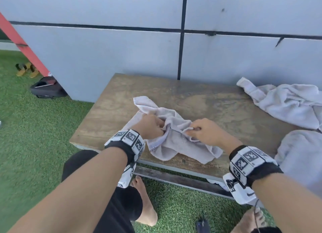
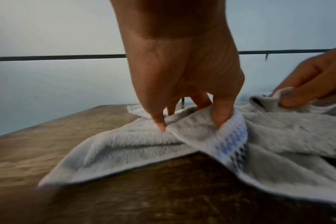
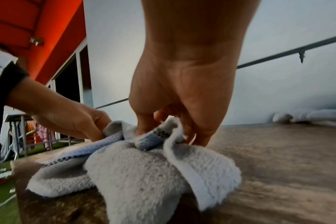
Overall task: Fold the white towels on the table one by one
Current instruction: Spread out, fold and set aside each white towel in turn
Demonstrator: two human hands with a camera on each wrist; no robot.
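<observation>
At centre frame on the wooden table [image 1: 217,109], a crumpled white towel [image 1: 176,145] with a blue checked band lies pinched by the left hand [image 1: 149,126] and right hand [image 1: 205,131]. More towels [image 1: 289,102] lie heaped at right. No writing is legible.

outdoor home yard | artificial grass [image 1: 34,137] | sandals [image 1: 26,70] | wall panels [image 1: 104,49]

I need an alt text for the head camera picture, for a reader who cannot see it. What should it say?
Two hands, the left hand and the right hand, each pinch a crumpled white towel on a worn wooden table. More white towels lie heaped at the table's right end. A grey wall stands behind and green turf covers the ground.
</observation>
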